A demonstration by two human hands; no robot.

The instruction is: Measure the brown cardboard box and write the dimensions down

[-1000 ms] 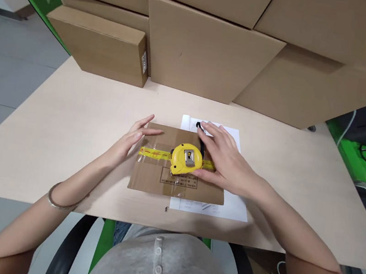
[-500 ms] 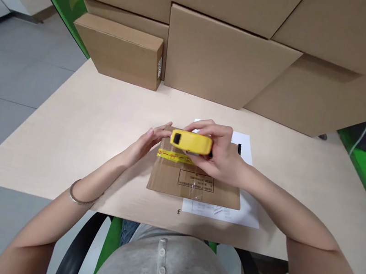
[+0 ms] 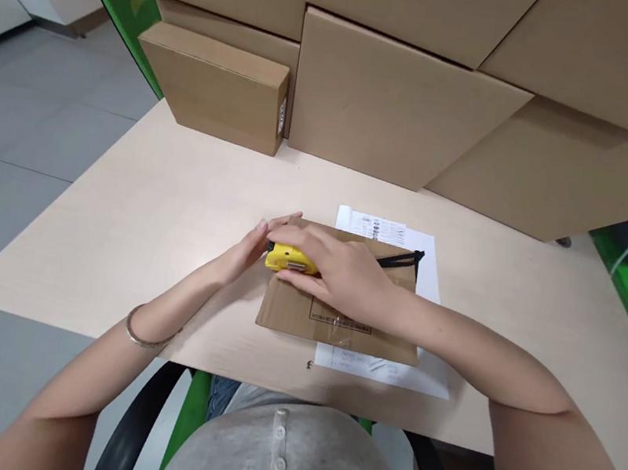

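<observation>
A yellow tape measure (image 3: pixel 291 259) with a metal clip lies on its side over the left part of a small cardboard box (image 3: pixel 333 337). My right hand (image 3: pixel 347 272) is wrapped round it, thumb on the near side and fingers on the far side. From it a black wrist strap (image 3: pixel 402 260) runs right across the box. My left hand (image 3: pixel 248 252) rests at the box's left edge, fingers stretched out, close to the tape measure's black end. My right hand hides the middle of the box and part of its printed label.
Printed paper sheets (image 3: pixel 432 274) lie under the box. Large cardboard boxes (image 3: pixel 394 105) are stacked along the back of the table (image 3: pixel 178 190), with a smaller carton (image 3: pixel 217 96) at back left. A chair armrest (image 3: pixel 137 429) stands at the near edge.
The tape measure has moved left and been tipped flat by my right hand, so its clip side shows. A yellow strip with red marks, seen earlier on the box, is out of sight.
</observation>
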